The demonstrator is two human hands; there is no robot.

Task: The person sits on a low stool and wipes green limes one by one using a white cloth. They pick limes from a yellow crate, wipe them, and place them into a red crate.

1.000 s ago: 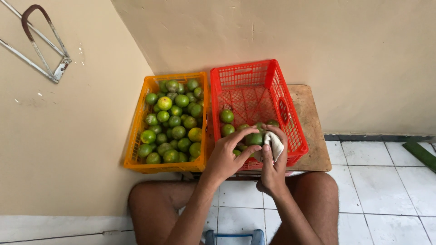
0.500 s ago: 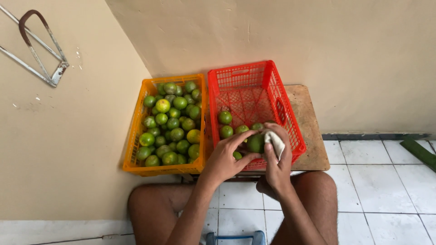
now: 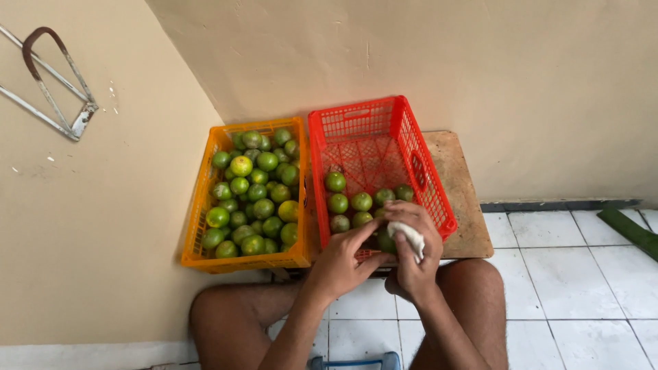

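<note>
Lime (image 3: 385, 241) and white cloth (image 3: 409, 237) pinched between both hands over red crate (image 3: 418, 161) holding few limes; orange crate (image 3: 199, 205) full.

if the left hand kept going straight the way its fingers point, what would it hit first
Probably the green lime held between both hands: the left hand points up and right at it, toward the right hand with its white cloth. Depth is hard to judge.

The two rectangular lattice crates — one orange plastic (image 3: 199, 205), one red plastic (image 3: 411, 144) — have a slight sheen, and the round green limes (image 3: 253, 199) in them look smooth and faintly glossy. The flat wooden board (image 3: 459, 185) beneath is matt and worn; the small white cloth (image 3: 410, 236) looks soft, the white floor tiles (image 3: 569, 274) smooth.
</note>
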